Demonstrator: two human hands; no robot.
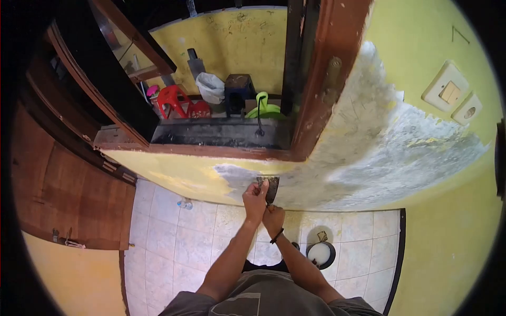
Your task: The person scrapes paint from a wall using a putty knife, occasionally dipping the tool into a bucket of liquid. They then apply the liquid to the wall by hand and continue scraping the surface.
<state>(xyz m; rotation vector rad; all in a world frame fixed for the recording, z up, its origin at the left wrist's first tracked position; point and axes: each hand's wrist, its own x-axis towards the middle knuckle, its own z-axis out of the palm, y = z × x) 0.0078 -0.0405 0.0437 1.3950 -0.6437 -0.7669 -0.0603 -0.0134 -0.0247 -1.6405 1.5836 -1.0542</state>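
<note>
Right against the wall below the window frame is a scraper with a wide, stained blade, its edge up at the bare patch. My right hand, with a dark band on the wrist, is closed round its handle. Higher up, my left hand grips the side of the blade, fingertips near the top edge. Around the blade the yellow wall gives way to a grey bare patch that spreads up to the right, whitish in places.
A brown window frame juts just above my hands. On the tiled floor by my feet stands a dark bucket with whitish contents. A wall switch and a socket are at upper right. A wooden door stands left.
</note>
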